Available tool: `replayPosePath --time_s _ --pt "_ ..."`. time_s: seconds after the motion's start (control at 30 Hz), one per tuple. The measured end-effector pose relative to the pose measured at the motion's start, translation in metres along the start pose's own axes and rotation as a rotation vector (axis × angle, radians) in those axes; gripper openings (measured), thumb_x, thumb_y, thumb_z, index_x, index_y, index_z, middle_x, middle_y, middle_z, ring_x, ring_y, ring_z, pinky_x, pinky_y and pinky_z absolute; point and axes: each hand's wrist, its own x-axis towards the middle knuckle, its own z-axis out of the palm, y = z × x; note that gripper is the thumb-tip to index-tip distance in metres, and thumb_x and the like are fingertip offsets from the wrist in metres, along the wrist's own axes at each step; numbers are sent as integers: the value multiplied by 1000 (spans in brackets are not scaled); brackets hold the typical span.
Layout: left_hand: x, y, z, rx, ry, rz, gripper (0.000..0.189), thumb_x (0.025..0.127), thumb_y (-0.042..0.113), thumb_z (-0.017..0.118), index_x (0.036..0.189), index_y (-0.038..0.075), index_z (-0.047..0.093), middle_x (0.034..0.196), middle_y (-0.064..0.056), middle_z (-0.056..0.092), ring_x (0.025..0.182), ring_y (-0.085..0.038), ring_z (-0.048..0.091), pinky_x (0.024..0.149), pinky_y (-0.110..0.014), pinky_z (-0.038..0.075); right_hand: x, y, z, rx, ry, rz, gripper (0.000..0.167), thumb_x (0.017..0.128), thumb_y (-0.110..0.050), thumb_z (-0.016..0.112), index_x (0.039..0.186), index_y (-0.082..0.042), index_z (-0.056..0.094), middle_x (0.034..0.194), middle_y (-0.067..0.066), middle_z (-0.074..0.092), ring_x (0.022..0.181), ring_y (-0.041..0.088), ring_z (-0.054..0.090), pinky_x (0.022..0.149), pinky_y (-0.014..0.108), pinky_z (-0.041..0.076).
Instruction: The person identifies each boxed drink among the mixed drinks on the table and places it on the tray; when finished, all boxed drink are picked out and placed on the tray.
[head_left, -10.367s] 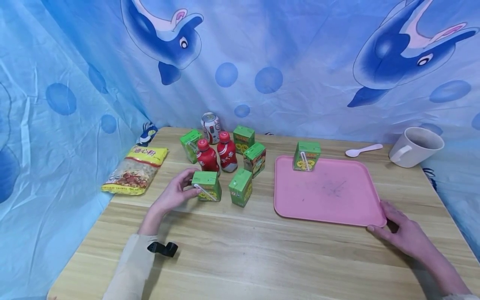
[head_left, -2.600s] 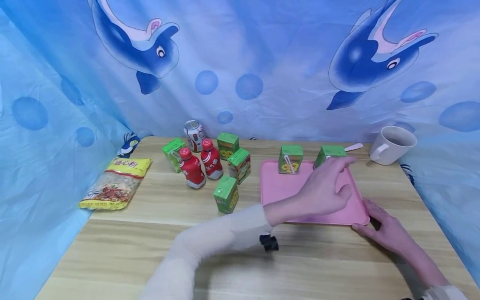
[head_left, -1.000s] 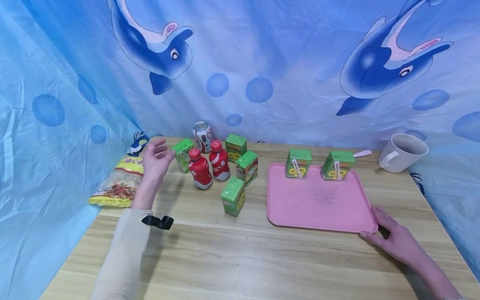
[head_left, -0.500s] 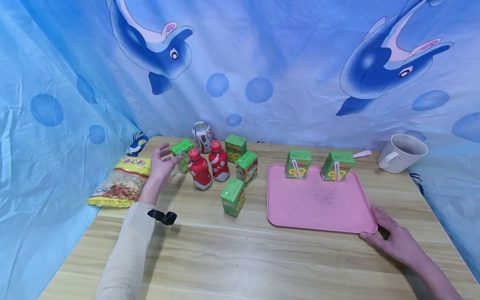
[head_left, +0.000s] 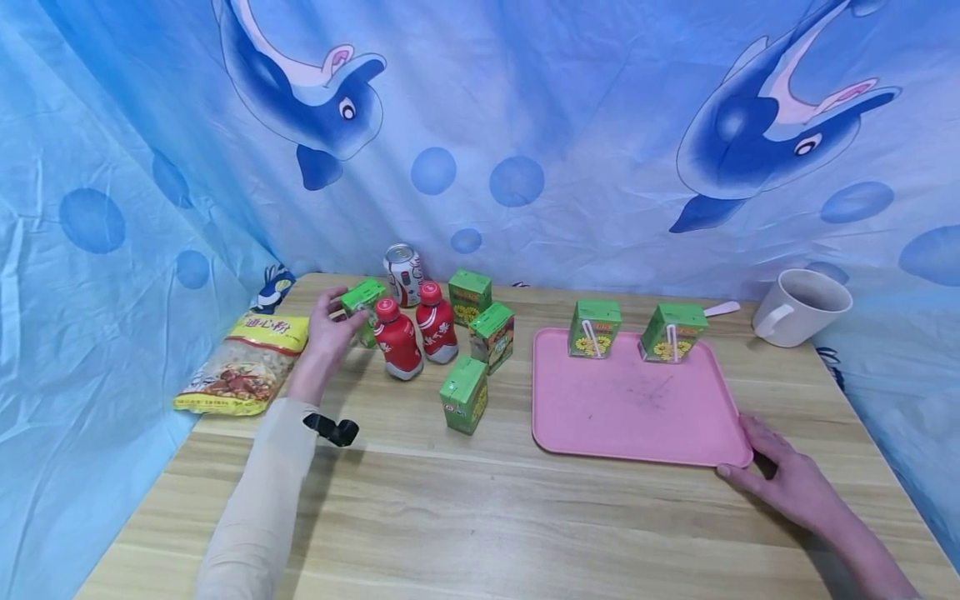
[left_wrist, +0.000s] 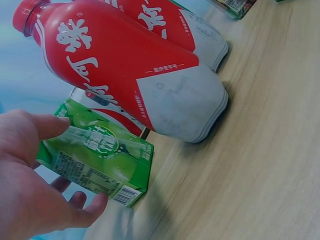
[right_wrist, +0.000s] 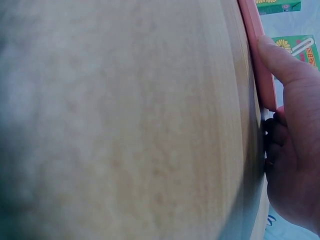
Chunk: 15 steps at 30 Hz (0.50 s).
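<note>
My left hand (head_left: 330, 323) is at the green juice carton (head_left: 363, 293) at the back left. In the left wrist view the thumb lies on the front of this carton (left_wrist: 100, 150), over its straw, with fingers round the far side. Two red bottles (head_left: 397, 337) stand just right of it, one partly behind the other. My right hand (head_left: 787, 479) holds the front right corner of the pink tray (head_left: 630, 417). In the right wrist view its thumb presses the tray rim (right_wrist: 257, 55). Two green juice cartons with straws, a left one (head_left: 594, 329) and a right one (head_left: 672, 333), stand on the tray's back part.
A soda can (head_left: 403, 275) stands behind the bottles. Three more cartons, at the back (head_left: 470, 296), middle (head_left: 492, 337) and front (head_left: 464, 396), stand left of the tray. A pasta bag (head_left: 243, 367) lies far left. A white spoon (head_left: 722, 308) and mug (head_left: 802, 308) are back right.
Earlier, my left hand put a second juice carton on the tray's right side and came back left. Since then it has closed in on the far-left carton. My right hand stays at the tray corner.
</note>
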Motion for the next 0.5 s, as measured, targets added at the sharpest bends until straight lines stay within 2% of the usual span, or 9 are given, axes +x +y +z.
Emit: replayPosePath --time_s 0.33,0.5 --pt "0 -3 4 8 -5 28 64 95 4 66 151 7 35 151 -24 34 135 -40 42 104 -44 45 -1 -1 1 8 16 -16 99 88 -49 73 151 11 26 147 41 30 130 60 32 94 74 35" --pt "0 -4 6 6 9 39 60 96 3 65 148 4 37 147 -27 40 132 -40 45 102 -45 47 -1 -1 0 5 12 -11 99 89 -50 72 152 10 25 147 42 30 131 61 31 94 75 34"
